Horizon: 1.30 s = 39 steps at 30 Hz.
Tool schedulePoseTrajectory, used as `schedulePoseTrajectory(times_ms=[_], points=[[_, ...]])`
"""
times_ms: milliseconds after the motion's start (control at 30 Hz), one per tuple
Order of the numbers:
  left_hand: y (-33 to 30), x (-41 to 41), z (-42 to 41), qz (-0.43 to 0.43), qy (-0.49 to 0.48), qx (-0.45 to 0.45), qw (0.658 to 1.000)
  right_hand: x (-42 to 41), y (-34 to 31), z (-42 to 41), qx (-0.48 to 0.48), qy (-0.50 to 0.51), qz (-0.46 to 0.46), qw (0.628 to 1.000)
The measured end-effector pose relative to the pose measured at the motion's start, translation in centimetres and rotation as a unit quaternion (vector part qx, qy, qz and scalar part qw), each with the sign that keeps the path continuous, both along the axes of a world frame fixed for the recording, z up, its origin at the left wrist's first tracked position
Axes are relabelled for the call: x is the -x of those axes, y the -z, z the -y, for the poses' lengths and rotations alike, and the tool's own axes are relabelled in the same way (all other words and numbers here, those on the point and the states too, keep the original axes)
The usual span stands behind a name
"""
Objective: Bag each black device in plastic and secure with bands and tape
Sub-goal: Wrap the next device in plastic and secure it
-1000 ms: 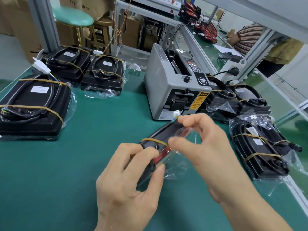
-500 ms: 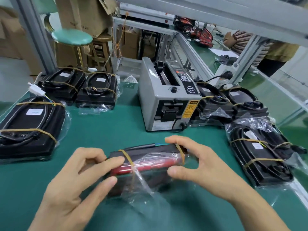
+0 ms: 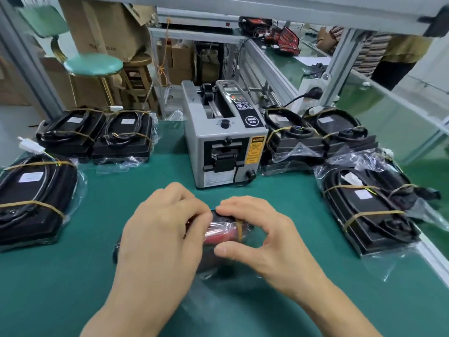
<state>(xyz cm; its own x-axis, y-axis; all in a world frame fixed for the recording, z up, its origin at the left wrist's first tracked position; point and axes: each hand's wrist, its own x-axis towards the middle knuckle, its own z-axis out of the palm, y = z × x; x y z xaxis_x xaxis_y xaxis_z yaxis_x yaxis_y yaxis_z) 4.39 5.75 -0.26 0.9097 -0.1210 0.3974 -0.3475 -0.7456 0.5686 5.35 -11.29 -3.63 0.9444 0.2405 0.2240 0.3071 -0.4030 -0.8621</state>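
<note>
On the near part of the green bench mat [image 3: 73, 276], both hands close over one black device with a red side, wrapped in a clear plastic bag [image 3: 224, 233]. It lies on the mat between them, largely hidden. The left hand [image 3: 162, 237] covers the device's left end with fingers curled down over its top, holding it steady. The right hand [image 3: 262, 237] grips the right end, fingers arched over the far edge and thumb pressing the near side, just beside a tan rubber band [image 3: 240, 229] that runs across the bag. This two-ended hold seems meant to keep the loose plastic tight against the body while the band is seated. Slack bag trails toward the near edge.

Directly beyond stands a grey box-shaped automatic tape dispenser [image 3: 226, 142], its outlet facing the person, likely so a cut strip is within easy reach. Finished bagged black devices with coiled cables and bands lie grouped at far left [image 3: 97, 135] and at right [image 3: 364, 210], out of the working space.
</note>
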Motion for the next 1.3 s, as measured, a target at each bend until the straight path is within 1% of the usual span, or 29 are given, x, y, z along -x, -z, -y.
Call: schedulePoseTrajectory(times_ms=[100, 167, 200, 267, 367, 433, 500, 567, 600, 667, 700, 733, 800, 867, 900, 933, 1000, 1033, 1067, 1200, 1300], points=[[-0.1, 0.3, 0.7, 0.008, 0.067, -0.006, 0.998, -0.4, -0.1, -0.2, 0.014, 0.013, 0.009, 1.0], [-0.4, 0.3, 0.0, -0.012, 0.063, 0.02, 0.998, -0.6, -0.1, -0.2, 0.02, 0.005, 0.013, 1.0], [-0.5, 0.2, -0.5, -0.012, 0.05, 0.011, 0.999, -0.6, 0.0, -0.1, 0.015, 0.006, 0.014, 1.0], [-0.7, 0.1, -1.2, 0.0, 0.029, -0.041, 0.999, -0.6, 0.2, 0.0, 0.004, 0.011, 0.016, 1.0], [-0.9, -0.1, -1.2, 0.015, 0.031, -0.096, 0.995, -0.6, 0.5, -0.1, -0.001, 0.019, 0.022, 1.0], [-0.8, -0.2, -1.3, 0.027, 0.08, -0.1, 0.991, -0.7, 0.6, -0.1, -0.007, 0.024, 0.017, 1.0], [-0.4, -0.3, -2.2, 0.01, 0.159, -0.056, 0.986, -0.7, 0.5, -0.2, -0.011, 0.031, 0.017, 0.999], [-0.4, -0.4, -3.0, -0.015, 0.193, -0.032, 0.981, -0.6, 0.5, -0.3, -0.003, 0.031, 0.031, 0.999], [-0.4, -0.6, -3.0, -0.029, 0.178, -0.02, 0.983, -0.6, 0.5, -0.5, 0.001, 0.029, 0.038, 0.999], [-0.3, -0.7, -2.4, -0.044, 0.099, 0.009, 0.994, -0.7, 0.5, -0.8, -0.004, 0.024, 0.043, 0.999], [-0.2, -0.9, -1.9, -0.029, 0.061, 0.003, 0.998, -0.8, 0.5, -1.0, -0.009, 0.025, 0.044, 0.999], [0.0, -1.0, -1.6, -0.012, 0.042, -0.023, 0.999, -1.1, 0.6, -1.0, -0.011, 0.023, 0.041, 0.999], [0.4, -1.2, -1.4, 0.015, 0.05, -0.083, 0.995, -1.7, 0.6, -0.6, -0.021, -0.003, 0.012, 1.0], [0.9, -1.5, -2.0, 0.031, 0.064, -0.105, 0.992, -2.5, 0.2, 0.3, -0.066, -0.062, -0.068, 0.994], [1.0, -1.7, -2.2, 0.041, 0.058, -0.102, 0.992, -3.1, -0.1, 0.8, -0.098, -0.056, -0.097, 0.989], [1.0, -1.7, -2.2, 0.04, 0.049, -0.095, 0.994, -3.8, -0.2, 1.1, -0.132, -0.007, -0.114, 0.985], [1.2, -1.8, -1.9, 0.058, 0.036, -0.071, 0.995, -5.6, -0.3, 1.4, -0.169, 0.163, -0.129, 0.963], [1.2, -1.7, -1.7, 0.069, 0.033, -0.055, 0.996, -6.5, -0.4, 1.2, -0.167, 0.219, -0.144, 0.95], [1.2, -1.7, -1.5, 0.075, 0.033, -0.039, 0.996, -7.2, -0.4, 0.8, -0.166, 0.251, -0.159, 0.94], [2.1, -1.6, -1.0, 0.129, 0.014, -0.018, 0.991, -9.4, -0.5, -0.9, -0.208, 0.284, -0.191, 0.916], [2.8, -1.6, -0.8, 0.124, 0.01, -0.013, 0.992, -10.3, -0.8, -1.9, -0.218, 0.293, -0.21, 0.907]])
